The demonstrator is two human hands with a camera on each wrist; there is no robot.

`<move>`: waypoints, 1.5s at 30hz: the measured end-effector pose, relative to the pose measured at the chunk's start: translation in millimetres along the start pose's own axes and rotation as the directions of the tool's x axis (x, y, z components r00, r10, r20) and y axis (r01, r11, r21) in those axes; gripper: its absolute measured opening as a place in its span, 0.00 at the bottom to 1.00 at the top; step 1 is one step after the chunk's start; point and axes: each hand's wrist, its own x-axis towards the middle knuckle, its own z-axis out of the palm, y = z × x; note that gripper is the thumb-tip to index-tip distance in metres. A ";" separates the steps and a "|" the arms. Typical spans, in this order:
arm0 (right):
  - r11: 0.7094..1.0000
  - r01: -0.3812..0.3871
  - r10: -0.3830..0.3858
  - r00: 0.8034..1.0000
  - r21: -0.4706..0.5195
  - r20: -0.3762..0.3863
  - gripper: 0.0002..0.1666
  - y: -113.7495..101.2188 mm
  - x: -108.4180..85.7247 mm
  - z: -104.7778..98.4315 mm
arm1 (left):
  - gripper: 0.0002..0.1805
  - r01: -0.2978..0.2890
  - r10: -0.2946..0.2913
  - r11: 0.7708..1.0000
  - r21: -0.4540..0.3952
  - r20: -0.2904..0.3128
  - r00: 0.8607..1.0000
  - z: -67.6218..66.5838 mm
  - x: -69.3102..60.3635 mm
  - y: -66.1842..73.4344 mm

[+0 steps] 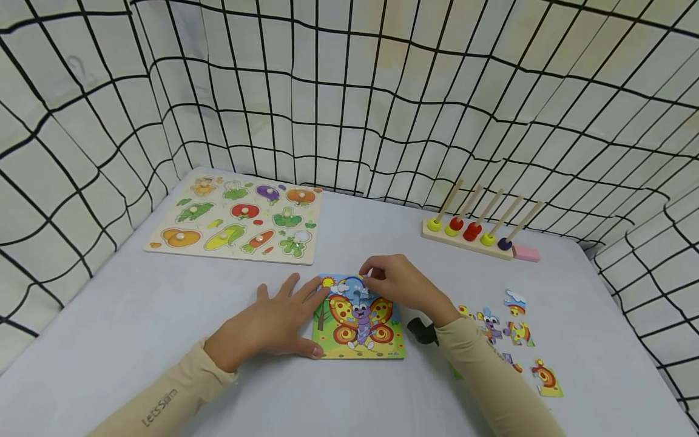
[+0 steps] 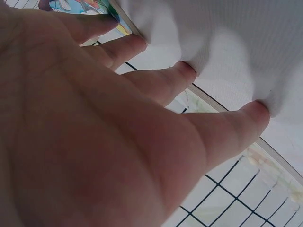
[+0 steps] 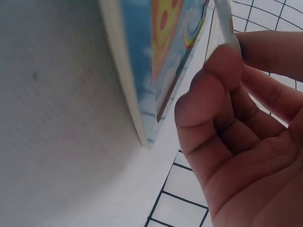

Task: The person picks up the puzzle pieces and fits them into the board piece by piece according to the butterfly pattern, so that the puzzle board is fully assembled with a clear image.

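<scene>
A butterfly jigsaw puzzle board [image 1: 363, 331] lies flat on the white table. My left hand [image 1: 278, 318] is spread along its left side, with the index fingertip at the upper left corner and the thumb at the lower left edge. In the left wrist view the fingers of this hand [image 2: 109, 118] are straight and apart. My right hand [image 1: 406, 285] is over the board's upper right part. Between thumb and fingertips it pinches a thin puzzle piece [image 3: 226, 23], seen edge-on in the right wrist view; its picture is mostly hidden.
Loose puzzle pieces [image 1: 520, 332] lie to the right, some hidden by the right forearm. A dark object [image 1: 422, 331] sits by that sleeve. Behind are a vegetable peg puzzle [image 1: 218, 250], a bead stacker [image 1: 464, 241] and a pink block [image 1: 526, 253]. Black netting [image 1: 338, 91] surrounds the table.
</scene>
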 end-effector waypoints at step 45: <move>0.981 -0.105 0.117 0.991 -0.164 0.065 0.19 -6.9 1.0 2.4 | 0.59 -0.001 0.001 1.000 0.002 0.008 1.000 -1.6 -2.1 1.6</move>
